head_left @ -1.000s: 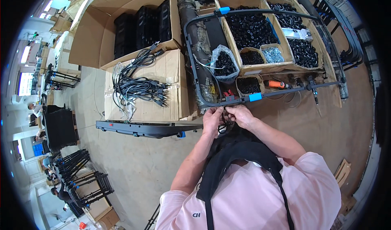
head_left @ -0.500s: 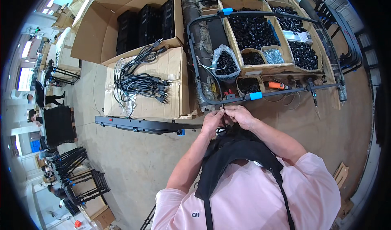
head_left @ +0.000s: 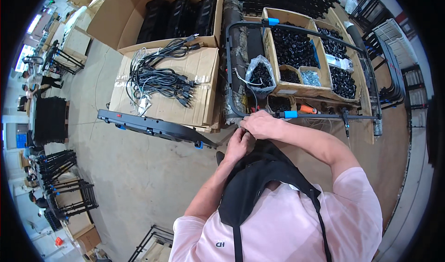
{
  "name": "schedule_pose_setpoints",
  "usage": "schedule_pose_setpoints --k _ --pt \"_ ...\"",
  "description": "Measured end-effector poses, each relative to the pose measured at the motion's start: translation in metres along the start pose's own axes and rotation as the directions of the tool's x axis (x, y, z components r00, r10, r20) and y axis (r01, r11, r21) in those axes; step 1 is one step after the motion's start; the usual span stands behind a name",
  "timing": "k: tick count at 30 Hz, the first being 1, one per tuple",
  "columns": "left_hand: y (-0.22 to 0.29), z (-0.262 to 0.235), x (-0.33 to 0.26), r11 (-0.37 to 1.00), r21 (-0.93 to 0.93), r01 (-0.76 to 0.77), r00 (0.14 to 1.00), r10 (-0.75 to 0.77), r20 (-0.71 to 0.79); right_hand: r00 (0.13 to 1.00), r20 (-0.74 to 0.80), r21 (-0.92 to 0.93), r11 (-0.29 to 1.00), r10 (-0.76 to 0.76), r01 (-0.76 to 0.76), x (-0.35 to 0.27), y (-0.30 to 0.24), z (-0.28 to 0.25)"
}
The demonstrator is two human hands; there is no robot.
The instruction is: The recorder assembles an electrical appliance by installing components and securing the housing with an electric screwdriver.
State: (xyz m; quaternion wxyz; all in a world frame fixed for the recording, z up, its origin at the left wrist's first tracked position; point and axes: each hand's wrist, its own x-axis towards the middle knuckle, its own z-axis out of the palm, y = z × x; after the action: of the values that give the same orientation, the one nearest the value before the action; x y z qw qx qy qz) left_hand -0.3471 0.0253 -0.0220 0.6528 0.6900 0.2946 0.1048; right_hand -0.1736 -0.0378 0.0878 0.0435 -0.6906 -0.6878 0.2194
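My right hand point(head_left: 260, 124) is closed at the lower left corner of a black tubular frame point(head_left: 320, 117), its back toward me. Just below and left, my left hand point(head_left: 238, 144) is closed too, its fingertips meeting those of the right. Whatever lies between the fingers is hidden. A thin dark cable point(head_left: 254, 95) hangs from inside the frame down toward the right hand. Blue clips point(head_left: 290, 114) sit on the frame's bars. To the left of my hands, a long black panel part point(head_left: 153, 126) leans along a cardboard box.
Black power cords point(head_left: 162, 81) lie bundled on the cardboard box point(head_left: 204, 95). Behind, an open carton point(head_left: 109, 25) holds black units. A wooden parts tray point(head_left: 296, 92) carries black fittings and screws. Next to it are a bag of black parts point(head_left: 260, 76) and an orange-handled tool point(head_left: 307, 109).
My right hand has moved across the fingers of the left, covering the dark strand that showed between them. The whole view has shifted, and the long black panel part appears more tilted.
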Motion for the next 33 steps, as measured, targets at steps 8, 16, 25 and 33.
schedule_pose_setpoints --k 8,16,25,33 --pt "0.028 -0.027 -0.003 0.983 0.159 0.092 0.992 -0.105 0.075 0.964 -0.020 -0.146 0.955 -0.264 0.258 0.003 0.011 -0.008" --pt "0.028 -0.028 -0.001 0.973 0.040 0.225 0.956 -0.229 0.183 0.992 -0.122 0.192 0.980 -0.038 0.061 -0.012 0.020 0.006" --pt "0.026 -0.031 0.003 0.984 0.006 0.177 0.967 -0.175 0.184 0.974 -0.226 0.362 0.925 -0.037 0.119 -0.014 0.021 0.012" --pt "0.034 -0.036 0.007 0.959 -0.024 0.283 0.938 -0.271 0.216 0.939 -0.295 0.280 0.924 -0.178 0.262 -0.007 0.019 0.011"
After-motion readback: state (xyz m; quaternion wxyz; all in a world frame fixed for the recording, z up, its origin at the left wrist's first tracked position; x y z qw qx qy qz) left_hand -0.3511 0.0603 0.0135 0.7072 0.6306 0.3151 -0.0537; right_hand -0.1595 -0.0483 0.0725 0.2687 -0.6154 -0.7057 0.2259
